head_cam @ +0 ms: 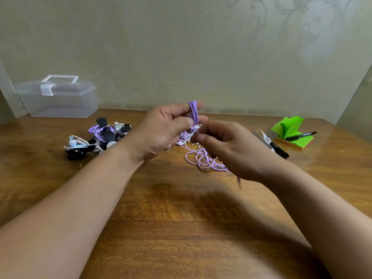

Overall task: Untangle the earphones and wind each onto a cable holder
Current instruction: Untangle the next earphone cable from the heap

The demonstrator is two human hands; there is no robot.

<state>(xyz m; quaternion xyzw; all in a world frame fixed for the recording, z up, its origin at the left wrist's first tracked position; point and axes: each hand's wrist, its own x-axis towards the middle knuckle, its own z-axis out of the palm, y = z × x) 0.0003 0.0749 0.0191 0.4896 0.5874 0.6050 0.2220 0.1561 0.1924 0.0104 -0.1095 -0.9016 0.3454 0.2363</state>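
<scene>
Above mid-table, left hand [167, 133] grips purple cord [193, 111] looped tightly over its curled fingers; right hand [231, 150] pinches one strand. Loose tangle [203, 160] lies beneath; table [171, 228] far edge runs close behind.

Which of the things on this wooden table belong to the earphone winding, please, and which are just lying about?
In use:
purple earphone cable, coiled on the left hand, pinched by the right hand
loose purple-and-white cable tangle
pile of wound earphones on black holders

Lying about:
clear plastic box
green sticky-note pad
black marker pen
</scene>
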